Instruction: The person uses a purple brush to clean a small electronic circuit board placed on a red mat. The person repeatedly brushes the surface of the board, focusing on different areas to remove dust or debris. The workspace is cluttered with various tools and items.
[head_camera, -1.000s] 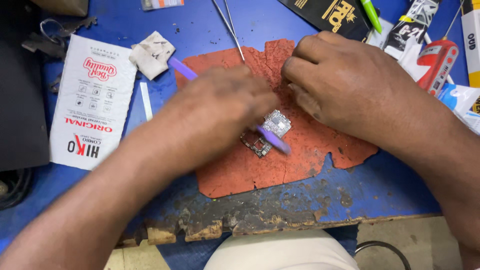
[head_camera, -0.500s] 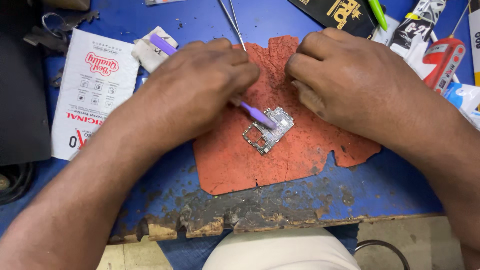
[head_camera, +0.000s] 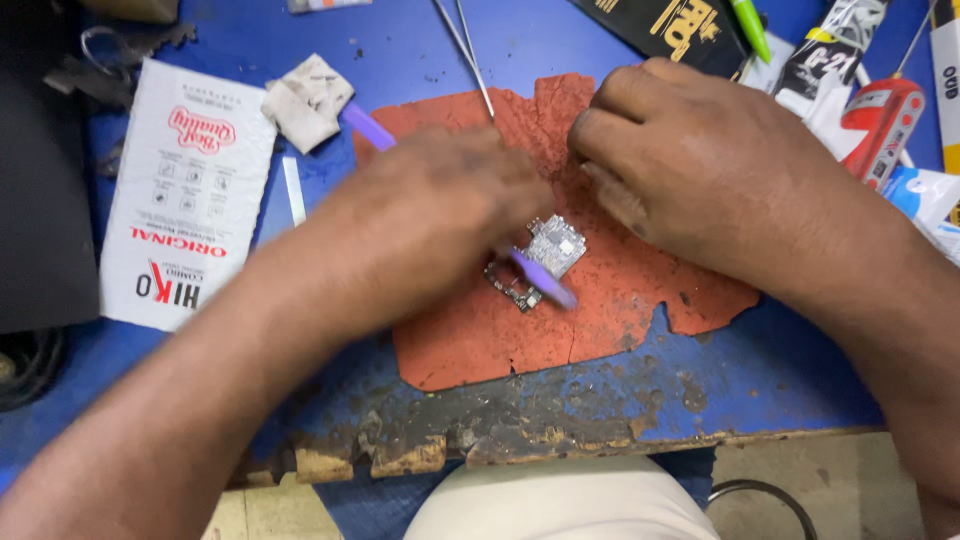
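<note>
A small phone circuit board (head_camera: 553, 247) lies on a worn red rubber mat (head_camera: 610, 310) on the blue bench. My left hand (head_camera: 440, 215) grips a purple brush (head_camera: 545, 278), its head lying across the board and its handle end sticking out behind the hand at upper left. My right hand (head_camera: 680, 165) rests on the mat just right of the board, fingers curled, with the fingertips at the board's upper right edge. Whether it pinches the board is hidden.
Metal tweezers (head_camera: 468, 50) lie at the mat's top. A white printed pouch (head_camera: 185, 190) and a crumpled cloth (head_camera: 305, 100) sit at left. A red screwdriver (head_camera: 878, 125), glue tubes (head_camera: 835, 50) and a black packet (head_camera: 670, 25) crowd the top right. The bench's front edge (head_camera: 520, 440) is chipped.
My left hand has swept the purple brush down and right across the board, after pulling it up and left half a second before. My right hand has stayed put.
</note>
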